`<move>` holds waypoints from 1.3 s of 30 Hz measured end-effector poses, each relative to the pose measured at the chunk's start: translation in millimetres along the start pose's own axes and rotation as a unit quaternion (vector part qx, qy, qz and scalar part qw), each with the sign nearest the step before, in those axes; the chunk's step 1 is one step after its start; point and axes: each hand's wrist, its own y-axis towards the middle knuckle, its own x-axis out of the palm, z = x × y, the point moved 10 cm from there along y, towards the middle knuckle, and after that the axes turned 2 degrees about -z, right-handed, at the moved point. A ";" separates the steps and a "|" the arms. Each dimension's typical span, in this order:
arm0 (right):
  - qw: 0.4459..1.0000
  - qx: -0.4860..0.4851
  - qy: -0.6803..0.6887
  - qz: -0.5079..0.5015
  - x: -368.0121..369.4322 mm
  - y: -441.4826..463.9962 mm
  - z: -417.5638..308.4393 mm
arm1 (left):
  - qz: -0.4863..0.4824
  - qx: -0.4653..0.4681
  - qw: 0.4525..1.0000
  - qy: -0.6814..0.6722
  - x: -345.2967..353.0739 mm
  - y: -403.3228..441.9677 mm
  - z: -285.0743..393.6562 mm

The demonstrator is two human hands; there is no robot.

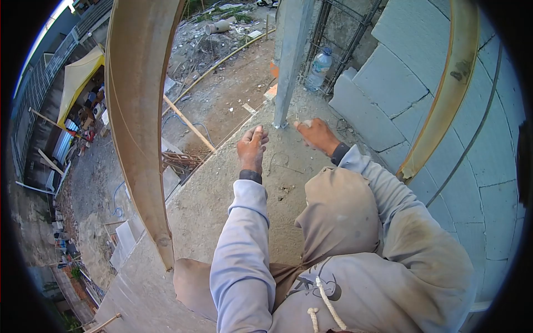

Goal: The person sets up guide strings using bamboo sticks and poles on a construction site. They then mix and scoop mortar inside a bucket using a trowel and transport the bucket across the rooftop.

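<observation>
A grey metal post (293, 61) stands on the rough concrete ledge (283, 205) in front of me, with a small bright piece at its foot. My left hand (252, 149) is just left of the post's base, thumb up and fingers curled closed. To the right of the base, my right hand (317, 136) is also closed, its index finger and thumb toward the post. Whatever either hand pinches is too small or hidden to make out. Neither hand visibly touches the post.
Brownish steel beams rise at left (139, 83) and right (448, 94). A water bottle (318, 69) stands beside a rebar cage (361, 25). A block wall (411, 83) and hanging cable (482, 125) flank my right. Left of the ledge edge lies lower ground with a yellow-edged canopy (80, 83).
</observation>
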 end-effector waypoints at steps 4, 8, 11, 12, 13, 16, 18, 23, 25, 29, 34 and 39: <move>0.996 -0.066 -0.049 -0.023 27.0 4.1 -10.0 | -0.050 0.026 0.998 0.019 34.3 4.7 7.8; 0.993 -0.068 -0.021 -0.090 48.0 1.5 -10.5 | -0.074 0.015 0.996 0.046 60.8 1.9 20.0; 0.987 -0.044 0.055 -0.142 59.0 1.7 -3.7 | -0.114 -0.013 0.991 0.069 74.0 3.0 16.2; 0.984 -0.049 0.074 -0.153 60.2 0.3 -5.9 | -0.120 -0.021 0.991 0.060 72.2 6.6 12.2; 0.980 -0.054 0.094 -0.166 62.9 -0.9 -7.1 | -0.124 -0.030 0.991 0.051 70.6 8.7 7.8; 0.975 -0.094 0.107 -0.170 67.9 2.7 -12.8 | -0.089 0.005 0.992 0.089 64.2 8.1 20.3; 0.980 -0.129 0.037 -0.147 56.7 1.1 -25.1 | -0.057 0.066 0.981 0.174 58.2 12.7 35.0; 0.964 -0.158 0.198 -0.085 -1.1 -4.2 -47.3 | 0.001 0.144 0.940 0.311 51.4 12.8 74.3; 0.897 -0.078 0.427 -0.085 -16.9 -4.3 -34.8 | -0.010 0.093 0.967 0.238 43.4 19.5 65.4; 0.900 -0.024 0.434 0.014 -51.3 15.3 9.2 | -0.021 0.023 0.981 0.189 30.8 22.6 60.2; 0.925 0.008 0.379 0.034 -38.5 51.1 38.0 | 0.014 0.121 0.931 0.343 17.5 33.7 99.9; 0.935 -0.069 0.337 0.088 -31.0 85.6 46.4 | 0.019 0.178 0.904 0.389 13.5 37.9 121.6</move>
